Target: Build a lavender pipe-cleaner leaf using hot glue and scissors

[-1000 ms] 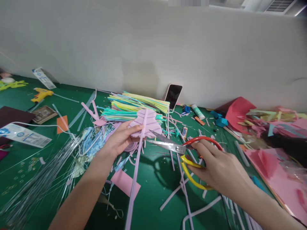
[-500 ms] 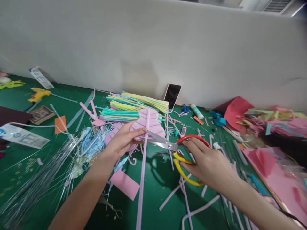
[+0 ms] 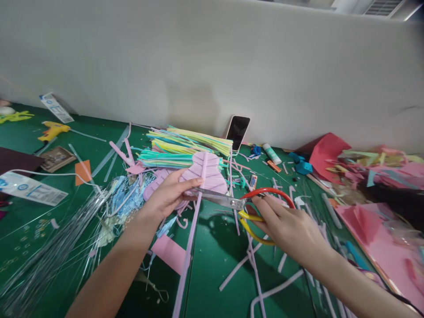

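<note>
The left hand [image 3: 170, 192] grips the panel [image 3: 213, 170] at its left edge, with the thumb on the upper face, its tip against the strip [image 3: 189, 251], and the fingers underneath. The panel is lilac, ribbed and wavy-edged; it is positioned above the table [image 3: 212, 282], in front of the stems [image 3: 195, 140]. The strip, also lilac, lies along the middle of the panel and extends past its lower edge toward the person.

The right hand [image 3: 286, 225] is closed around the handles of the scissors [image 3: 236, 203], one red and one yellow. The blades are nearly together and point left. They lie across the strip at the lower edge of the panel, with the tips beside the left thumb. Blur at this point makes it hard to tell whether the strip is severed.

The pink card [image 3: 168, 252] lies on the table below the left hand. The tassels [image 3: 124, 198] lie left of that hand, and the glue gun [image 3: 54, 130] is farther left. The phone [image 3: 238, 131] leans against the wall [image 3: 139, 57], right of the stems. The glue stick [image 3: 272, 153] lies to the right of the phone.
</note>
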`<action>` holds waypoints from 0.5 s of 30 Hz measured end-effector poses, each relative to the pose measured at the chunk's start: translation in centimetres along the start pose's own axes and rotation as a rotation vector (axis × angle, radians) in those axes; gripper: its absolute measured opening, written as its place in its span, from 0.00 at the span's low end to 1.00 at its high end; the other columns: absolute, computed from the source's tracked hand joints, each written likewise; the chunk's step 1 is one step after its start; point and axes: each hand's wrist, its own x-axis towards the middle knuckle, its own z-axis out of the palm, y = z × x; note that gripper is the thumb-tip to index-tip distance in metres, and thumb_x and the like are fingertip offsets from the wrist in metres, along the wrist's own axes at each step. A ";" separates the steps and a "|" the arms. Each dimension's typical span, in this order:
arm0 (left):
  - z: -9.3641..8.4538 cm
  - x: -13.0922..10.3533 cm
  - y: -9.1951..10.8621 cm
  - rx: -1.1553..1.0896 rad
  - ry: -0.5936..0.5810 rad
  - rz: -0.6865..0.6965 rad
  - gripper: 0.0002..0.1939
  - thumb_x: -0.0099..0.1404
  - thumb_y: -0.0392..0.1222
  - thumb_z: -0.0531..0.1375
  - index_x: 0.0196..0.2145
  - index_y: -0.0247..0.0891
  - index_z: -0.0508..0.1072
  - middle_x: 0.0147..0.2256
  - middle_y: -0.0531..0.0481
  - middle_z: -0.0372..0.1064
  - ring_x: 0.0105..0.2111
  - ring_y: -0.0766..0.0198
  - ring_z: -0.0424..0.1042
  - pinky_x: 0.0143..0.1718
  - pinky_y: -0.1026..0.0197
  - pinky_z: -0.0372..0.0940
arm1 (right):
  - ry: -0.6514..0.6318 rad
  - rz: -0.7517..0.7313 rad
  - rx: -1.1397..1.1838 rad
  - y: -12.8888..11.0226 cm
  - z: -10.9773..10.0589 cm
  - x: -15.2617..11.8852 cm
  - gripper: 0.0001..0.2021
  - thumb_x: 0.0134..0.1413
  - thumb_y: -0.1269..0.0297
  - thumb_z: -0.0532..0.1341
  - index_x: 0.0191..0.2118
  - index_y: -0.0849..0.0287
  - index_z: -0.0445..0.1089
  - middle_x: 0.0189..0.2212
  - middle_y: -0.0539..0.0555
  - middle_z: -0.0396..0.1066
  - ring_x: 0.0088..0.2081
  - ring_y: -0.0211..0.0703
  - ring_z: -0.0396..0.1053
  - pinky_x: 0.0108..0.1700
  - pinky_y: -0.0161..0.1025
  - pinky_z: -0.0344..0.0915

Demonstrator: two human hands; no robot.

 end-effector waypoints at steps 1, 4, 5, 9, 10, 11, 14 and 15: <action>0.1 0.0 0.0 0.001 0.005 -0.006 0.21 0.45 0.38 0.74 0.38 0.37 0.75 0.30 0.53 0.75 0.25 0.67 0.74 0.22 0.69 0.69 | -0.015 -0.010 -0.012 0.1 -0.1 0.1 0.14 0.68 0.72 0.47 0.35 0.61 0.67 0.23 0.49 0.70 0.17 0.34 0.60 0.20 0.35 0.51; 0.2 0.0 0.0 -0.001 0.007 -0.019 0.22 0.45 0.37 0.74 0.39 0.36 0.74 0.31 0.52 0.76 0.25 0.66 0.74 0.24 0.65 0.72 | -0.031 -0.029 -0.069 0.3 -0.2 0.4 0.12 0.65 0.74 0.51 0.31 0.60 0.67 0.21 0.49 0.67 0.20 0.37 0.61 0.23 0.37 0.51; 0.1 0.0 -0.1 -0.005 0.000 -0.021 0.23 0.45 0.37 0.74 0.39 0.36 0.74 0.31 0.51 0.76 0.25 0.65 0.74 0.25 0.64 0.73 | -0.034 -0.035 -0.093 0.4 -0.2 0.5 0.11 0.63 0.75 0.52 0.30 0.59 0.66 0.21 0.49 0.67 0.22 0.38 0.63 0.25 0.37 0.51; -0.2 0.3 -0.5 -0.016 -0.042 -0.015 0.22 0.46 0.39 0.74 0.38 0.37 0.74 0.33 0.49 0.76 0.26 0.65 0.74 0.27 0.63 0.74 | -0.084 -0.074 -0.153 0.5 0.0 1.1 0.09 0.58 0.78 0.55 0.30 0.60 0.67 0.25 0.52 0.69 0.27 0.42 0.66 0.30 0.38 0.53; -0.2 0.4 -0.6 -0.013 -0.047 -0.012 0.21 0.46 0.40 0.74 0.38 0.37 0.74 0.33 0.49 0.76 0.25 0.65 0.74 0.27 0.63 0.74 | -0.091 -0.088 -0.161 0.6 0.2 1.2 0.08 0.58 0.77 0.56 0.31 0.60 0.67 0.25 0.52 0.69 0.27 0.42 0.65 0.30 0.38 0.53; -0.3 0.5 -0.7 -0.010 -0.050 -0.011 0.21 0.46 0.40 0.74 0.38 0.36 0.74 0.33 0.49 0.76 0.25 0.65 0.74 0.27 0.63 0.74 | -0.092 -0.104 -0.169 0.8 0.3 1.3 0.08 0.57 0.77 0.57 0.30 0.59 0.66 0.25 0.52 0.69 0.27 0.42 0.65 0.30 0.38 0.52; -0.3 0.6 -0.7 -0.012 -0.060 -0.017 0.22 0.46 0.39 0.74 0.38 0.35 0.74 0.33 0.48 0.76 0.26 0.65 0.75 0.26 0.63 0.74 | -0.044 -0.160 -0.201 1.5 0.7 1.7 0.08 0.57 0.75 0.58 0.28 0.58 0.64 0.21 0.49 0.65 0.24 0.41 0.63 0.28 0.38 0.50; -0.2 0.6 -0.7 -0.020 -0.061 -0.021 0.22 0.45 0.39 0.74 0.38 0.34 0.74 0.34 0.48 0.76 0.26 0.65 0.75 0.26 0.63 0.74 | -0.021 -0.177 -0.205 1.8 0.8 1.8 0.09 0.58 0.75 0.58 0.28 0.58 0.64 0.20 0.49 0.64 0.24 0.40 0.62 0.28 0.38 0.49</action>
